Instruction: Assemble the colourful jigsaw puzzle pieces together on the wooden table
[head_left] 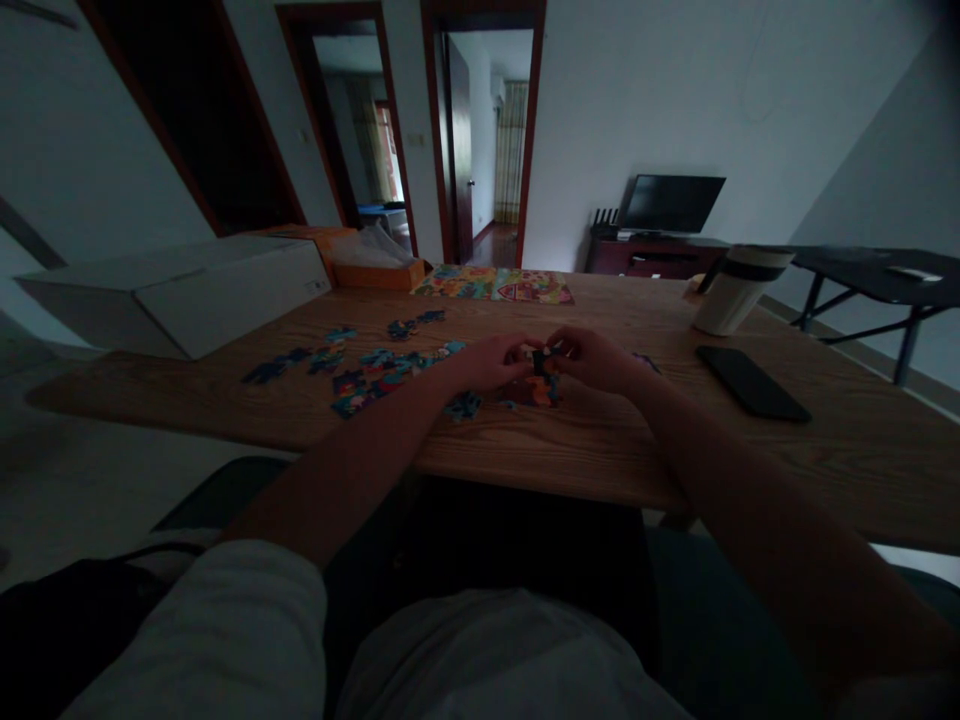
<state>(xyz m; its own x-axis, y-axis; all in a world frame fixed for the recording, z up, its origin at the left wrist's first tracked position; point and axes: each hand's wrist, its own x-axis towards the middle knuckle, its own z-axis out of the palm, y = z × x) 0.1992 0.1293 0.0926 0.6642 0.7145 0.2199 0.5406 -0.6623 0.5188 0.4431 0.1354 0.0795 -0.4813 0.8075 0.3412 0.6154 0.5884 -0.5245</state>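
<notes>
Pale shirt sleeve point(199, 630), nearest the head view at lower left, with bare forearms reaching forward to a wooden table point(180, 395). Left hand point(487, 362) and right hand point(592, 360) meet above the table, each grip nearly closed, fingers curled in on one small dark jigsaw piece point(540, 362) held between them; exact finger contact is too dim to read. Directly below: a small cluster of orange-toned puzzle pieces point(534, 392), lying on the table. Left of the hands: loose blue-toned puzzle pieces point(390, 368), scattered and partly joined. Far edge: a colourful picture sheet point(491, 285), lying flat. Also on the table: a black smartphone point(752, 383), at right; a cream tumbler point(739, 290) with a dark band, beyond it; a large white carton point(176, 295) and an orange box point(379, 272), at far left.
</notes>
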